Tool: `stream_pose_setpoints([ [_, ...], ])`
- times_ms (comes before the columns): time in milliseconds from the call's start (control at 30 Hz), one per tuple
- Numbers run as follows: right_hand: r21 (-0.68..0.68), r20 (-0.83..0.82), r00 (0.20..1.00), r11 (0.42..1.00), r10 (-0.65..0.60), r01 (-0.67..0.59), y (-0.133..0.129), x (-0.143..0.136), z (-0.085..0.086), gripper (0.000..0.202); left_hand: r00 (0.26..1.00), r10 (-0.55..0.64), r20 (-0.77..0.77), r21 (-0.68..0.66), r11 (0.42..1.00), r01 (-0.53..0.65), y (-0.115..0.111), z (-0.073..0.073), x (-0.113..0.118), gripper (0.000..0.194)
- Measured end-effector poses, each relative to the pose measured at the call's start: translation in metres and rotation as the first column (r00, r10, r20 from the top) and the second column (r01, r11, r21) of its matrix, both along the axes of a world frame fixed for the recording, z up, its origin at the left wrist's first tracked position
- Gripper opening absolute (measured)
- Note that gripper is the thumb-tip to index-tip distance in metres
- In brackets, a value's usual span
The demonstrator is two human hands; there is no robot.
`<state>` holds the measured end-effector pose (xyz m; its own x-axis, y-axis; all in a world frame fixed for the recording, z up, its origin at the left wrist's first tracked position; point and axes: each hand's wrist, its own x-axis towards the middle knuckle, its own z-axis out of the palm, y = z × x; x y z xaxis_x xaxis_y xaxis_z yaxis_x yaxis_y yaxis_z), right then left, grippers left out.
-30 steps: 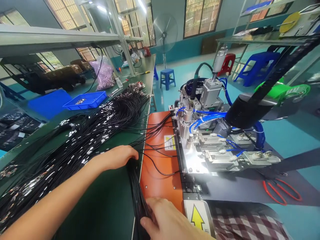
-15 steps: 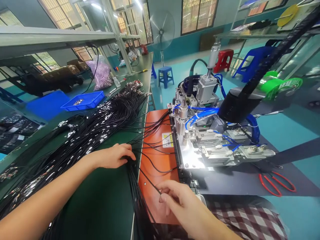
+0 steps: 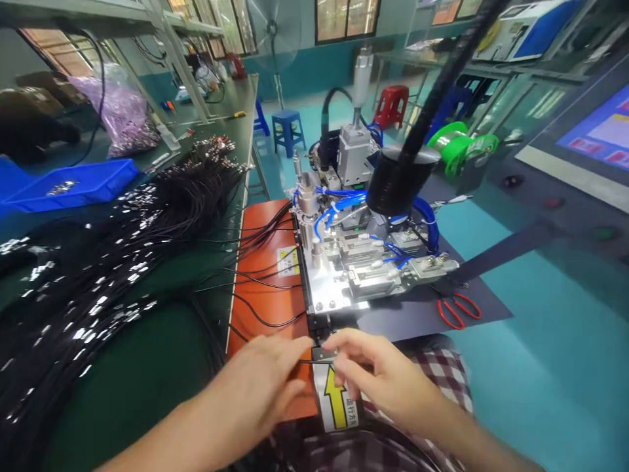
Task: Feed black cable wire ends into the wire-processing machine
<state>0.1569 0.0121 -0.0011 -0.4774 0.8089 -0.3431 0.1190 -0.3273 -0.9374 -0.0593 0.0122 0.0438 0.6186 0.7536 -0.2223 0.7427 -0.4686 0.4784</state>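
My left hand (image 3: 265, 380) hovers over the orange board, blurred by motion, its fingers stretched forward and its thumb apart. A thin black cable (image 3: 309, 361) emerges from beneath its fingertips and runs to my right hand (image 3: 376, 373). That hand is curled, thumb and forefinger round the cable's end, just above a plate with a yellow arrow (image 3: 336, 400). Right in front stands a metal machine (image 3: 339, 288) with pneumatic cylinders and blue tubes. Several black cables (image 3: 265, 321) cross the orange board (image 3: 255, 242) and reach the machine's left edge.
A big heap of black cables (image 3: 162, 216) with shiny ends covers much of the green bench (image 3: 132, 373). Behind it are a blue tray (image 3: 93, 183) and a pinkish plastic bag (image 3: 122, 111). Red-handled scissors (image 3: 457, 311) lie at right; a green spool (image 3: 452, 147) stands behind the machine.
My left hand has left the cable bundle at the bench edge and come right, close to my right hand. The right hand has carried the cable to the arrow plate. The view has turned right.
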Motion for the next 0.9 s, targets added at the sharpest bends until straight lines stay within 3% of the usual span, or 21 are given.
stream_pose_setpoints([
  [67, -0.009, -0.071, 0.997, 1.000, -0.016, 0.016, 0.002, 0.001, -0.002, 0.006, 0.991, 0.058, 0.117, -0.072, 0.996, -0.050, -0.003, -0.005, 0.018, 0.028],
  [167, -0.017, -0.101, 0.994, 0.999, -0.042, 0.041, 0.003, 0.006, -0.003, 0.007, 0.963, 0.223, 0.151, -0.297, 0.939, -0.171, -0.003, -0.008, 0.036, 0.019],
  [233, 0.045, -0.038, 0.997, 0.997, -0.063, 0.065, 0.002, 0.010, -0.003, 0.009, 0.948, 0.272, 0.167, -0.320, 0.924, -0.209, -0.001, -0.007, 0.042, 0.016],
  [367, 0.116, 0.013, 0.994, 0.988, -0.104, 0.102, 0.000, 0.012, -0.003, 0.022, 0.948, 0.226, 0.222, -0.321, 0.936, -0.148, 0.000, -0.003, 0.049, 0.012],
  [433, 0.063, -0.048, 0.989, 0.988, -0.137, 0.139, 0.001, 0.013, -0.004, 0.023, 0.929, 0.265, 0.259, -0.410, 0.901, -0.143, 0.000, -0.003, 0.052, 0.014],
  [533, -0.034, -0.132, 0.967, 0.976, -0.216, 0.213, 0.003, 0.017, -0.007, 0.025, 0.842, 0.425, 0.332, -0.553, 0.811, -0.191, 0.000, -0.010, 0.052, 0.016],
  [667, -0.088, -0.171, 0.957, 0.971, -0.236, 0.224, 0.001, 0.017, -0.013, 0.024, 0.755, 0.529, 0.388, -0.649, 0.738, -0.184, -0.002, -0.024, 0.048, 0.019],
  [900, -0.069, -0.235, 0.934, 0.963, -0.270, 0.261, -0.003, 0.007, -0.016, 0.013, 0.755, 0.494, 0.432, -0.580, 0.793, -0.187, -0.005, -0.027, 0.047, 0.014],
])
